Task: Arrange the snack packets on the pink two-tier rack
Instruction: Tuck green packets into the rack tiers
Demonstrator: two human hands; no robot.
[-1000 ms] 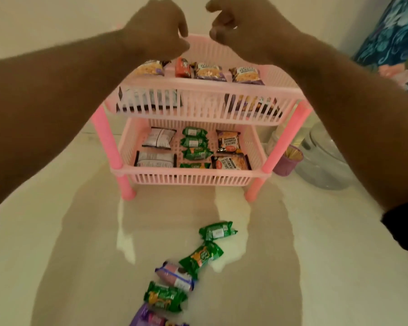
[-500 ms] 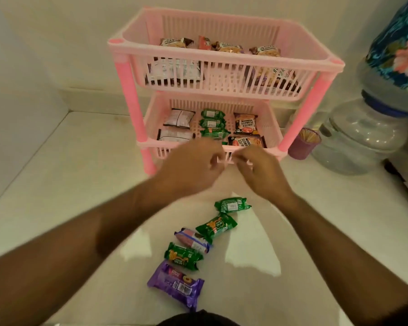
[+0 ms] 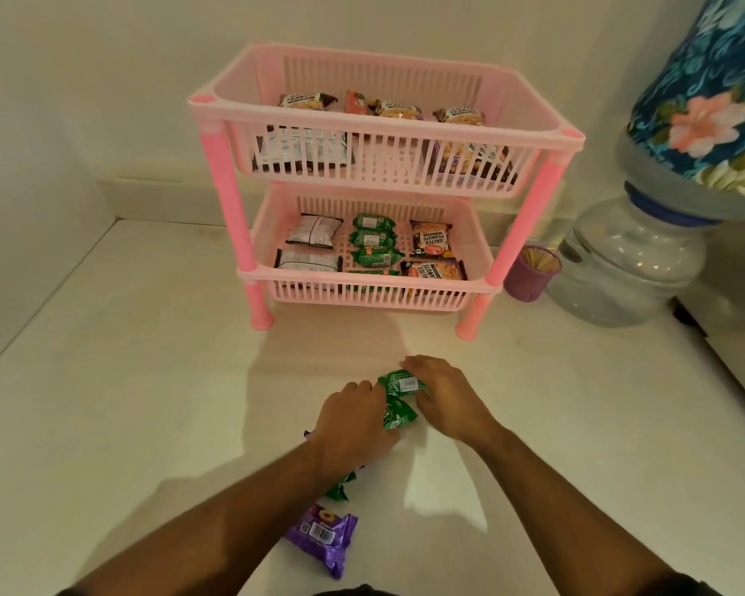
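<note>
On the pale surface, in front of the pink rack, both hands work at 2 green packets lying one behind the other. The right hand curls its fingers over the far green packet, gripping it by its right end. The left hand lies over the left side of the near green packet, fingers bent around it, though the grip itself is hidden under the hand. Below the left forearm, another green wrapper peeks out, and a purple packet lies nearer the person on the surface. The rack stands against the wall. Its top tier holds several peanut packets along the back and more packets behind the slatted front. The bottom tier holds 2 white packets on the left, a column of green packets in the middle and 2 salted-peanut packets on the right. Just right of the rack stands a purple cup of toothpicks, beside a clear water jar under a floral cloth.
</note>
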